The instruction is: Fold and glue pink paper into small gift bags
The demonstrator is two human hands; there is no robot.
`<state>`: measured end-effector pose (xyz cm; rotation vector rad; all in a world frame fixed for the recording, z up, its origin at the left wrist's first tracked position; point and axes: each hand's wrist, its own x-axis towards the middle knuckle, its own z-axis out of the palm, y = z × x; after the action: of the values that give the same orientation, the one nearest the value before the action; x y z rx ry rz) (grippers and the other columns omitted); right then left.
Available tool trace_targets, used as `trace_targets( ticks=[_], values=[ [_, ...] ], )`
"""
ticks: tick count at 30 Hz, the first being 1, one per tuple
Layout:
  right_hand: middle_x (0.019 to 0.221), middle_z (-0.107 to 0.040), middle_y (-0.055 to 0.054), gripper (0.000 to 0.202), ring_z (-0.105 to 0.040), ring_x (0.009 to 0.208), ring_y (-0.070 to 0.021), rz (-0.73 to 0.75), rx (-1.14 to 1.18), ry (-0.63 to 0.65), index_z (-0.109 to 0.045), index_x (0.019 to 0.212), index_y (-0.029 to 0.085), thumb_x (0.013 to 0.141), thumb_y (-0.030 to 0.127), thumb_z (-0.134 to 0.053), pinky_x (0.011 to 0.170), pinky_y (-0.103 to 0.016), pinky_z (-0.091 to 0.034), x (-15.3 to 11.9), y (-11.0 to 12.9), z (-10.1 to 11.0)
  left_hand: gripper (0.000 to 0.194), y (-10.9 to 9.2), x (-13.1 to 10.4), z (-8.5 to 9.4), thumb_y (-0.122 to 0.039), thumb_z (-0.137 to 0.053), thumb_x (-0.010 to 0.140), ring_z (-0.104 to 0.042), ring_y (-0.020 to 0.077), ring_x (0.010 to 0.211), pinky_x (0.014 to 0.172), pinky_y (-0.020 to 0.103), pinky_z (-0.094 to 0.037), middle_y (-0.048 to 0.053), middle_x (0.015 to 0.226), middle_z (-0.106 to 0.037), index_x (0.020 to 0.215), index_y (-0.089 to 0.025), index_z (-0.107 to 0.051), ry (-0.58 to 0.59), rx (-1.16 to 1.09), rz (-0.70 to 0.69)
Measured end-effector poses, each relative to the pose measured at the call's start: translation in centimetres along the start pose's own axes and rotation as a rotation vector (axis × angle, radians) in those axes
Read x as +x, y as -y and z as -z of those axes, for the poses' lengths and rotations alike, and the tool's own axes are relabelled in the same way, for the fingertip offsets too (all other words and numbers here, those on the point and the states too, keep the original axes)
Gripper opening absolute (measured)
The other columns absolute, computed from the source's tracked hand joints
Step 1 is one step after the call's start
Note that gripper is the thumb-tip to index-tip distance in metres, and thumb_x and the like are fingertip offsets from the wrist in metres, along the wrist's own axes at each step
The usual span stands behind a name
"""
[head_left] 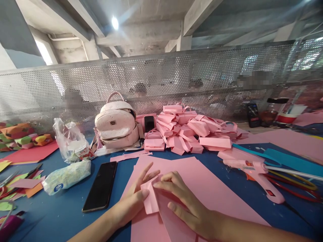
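A small folded pink paper piece (pixel 152 201) is held between both hands over large pink paper sheets (pixel 209 188) on the blue table. My left hand (pixel 135 201) grips its left side, thumb on the near face and some fingers stretched out behind. My right hand (pixel 185 201) has its fingertips on the upper right edge of the piece, its thumb apart below. Behind the sheets lies a heap of folded pink paper bags (pixel 186 129), several with handles.
A black phone (pixel 101 186) and a tissue pack (pixel 67 176) lie to the left. A pale backpack (pixel 116 124) stands behind them. A pink glue gun (pixel 259 174) lies at the right beside blue paper strips (pixel 282 159). Scissors (pixel 32 170) and paper scraps are far left. A perforated metal screen (pixel 161 77) bounds the back.
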<state>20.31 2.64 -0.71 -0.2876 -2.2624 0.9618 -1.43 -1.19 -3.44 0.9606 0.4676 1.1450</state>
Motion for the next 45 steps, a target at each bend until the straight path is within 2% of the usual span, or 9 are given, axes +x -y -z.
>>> trace_targets(
  ticks=[5, 10, 21, 28, 35, 40, 45],
  values=[
    [0.124, -0.048, -0.009, 0.042, -0.047, 0.123, -0.0262, -0.005, 0.015, -0.006, -0.045, 0.145, 0.036, 0.105, 0.044, -0.039, 0.107, -0.048, -0.042, 0.1, 0.0, -0.1, 0.077, -0.1, -0.1, -0.1, -0.049, -0.079, 0.078, -0.028, 0.0407, 0.148, 0.117, 0.059, -0.024, 0.009, 0.155, -0.043, 0.147, -0.037, -0.046, -0.002, -0.002, 0.0],
    [0.125, -0.048, -0.009, 0.042, -0.047, 0.124, -0.0257, -0.009, 0.001, 0.009, -0.044, 0.146, 0.036, 0.105, 0.044, -0.038, 0.108, -0.048, -0.042, 0.1, 0.0, 0.0, 0.084, -0.1, -0.1, -0.1, -0.05, -0.081, 0.076, -0.031, 0.041, 0.147, 0.116, 0.061, -0.025, 0.014, 0.157, -0.038, 0.15, -0.034, -0.043, -0.011, 0.007, 0.014],
    [0.125, -0.05, -0.008, 0.042, -0.046, 0.123, -0.0244, -0.029, -0.007, 0.003, -0.042, 0.147, 0.035, 0.105, 0.04, -0.04, 0.108, -0.047, -0.04, 0.0, 0.0, 0.1, 0.081, -0.3, -0.1, -0.3, -0.047, -0.081, 0.077, -0.033, 0.0403, 0.146, 0.115, 0.058, -0.028, 0.013, 0.156, -0.04, 0.148, -0.035, -0.045, -0.022, -0.033, 0.032],
    [0.127, -0.048, -0.009, 0.042, -0.045, 0.126, -0.024, -0.019, -0.034, -0.011, -0.043, 0.147, 0.035, 0.105, 0.037, -0.038, 0.109, -0.047, -0.04, 0.0, 0.1, 0.1, 0.08, 0.2, -0.1, -0.1, -0.044, -0.079, 0.08, -0.035, 0.0393, 0.145, 0.116, 0.057, -0.028, 0.013, 0.158, -0.039, 0.151, -0.032, -0.042, 0.021, -0.08, 0.036],
    [0.146, -0.043, -0.008, 0.042, -0.034, 0.141, -0.0239, 0.006, -0.052, -0.018, -0.042, 0.148, 0.036, 0.106, 0.038, -0.038, 0.118, -0.046, -0.032, 0.0, -0.3, 0.0, 0.081, 0.0, 0.0, -1.0, -0.047, -0.073, 0.085, -0.038, 0.0388, 0.144, 0.117, 0.057, -0.026, 0.013, 0.157, -0.04, 0.154, -0.03, -0.036, 0.045, -0.089, 0.031],
    [0.147, -0.048, -0.006, 0.042, -0.04, 0.139, -0.0226, 0.033, -0.034, -0.021, -0.041, 0.147, 0.036, 0.106, 0.034, -0.039, 0.117, -0.043, -0.034, 0.0, -0.4, 0.0, 0.083, 0.2, -0.3, -1.3, -0.048, -0.071, 0.085, -0.039, 0.0377, 0.144, 0.118, 0.056, -0.024, 0.013, 0.151, -0.048, 0.156, -0.028, -0.033, 0.02, -0.106, 0.041],
    [0.148, -0.047, -0.007, 0.043, -0.039, 0.14, -0.0229, 0.024, -0.022, -0.009, -0.041, 0.148, 0.034, 0.105, 0.032, -0.04, 0.117, -0.045, -0.034, 0.0, -0.3, 0.1, 0.081, 1.0, -0.3, -1.8, -0.05, -0.065, 0.089, -0.039, 0.0351, 0.144, 0.118, 0.054, -0.025, 0.008, 0.153, -0.046, 0.158, -0.036, -0.024, -0.06, -0.214, 0.023]
  ],
)
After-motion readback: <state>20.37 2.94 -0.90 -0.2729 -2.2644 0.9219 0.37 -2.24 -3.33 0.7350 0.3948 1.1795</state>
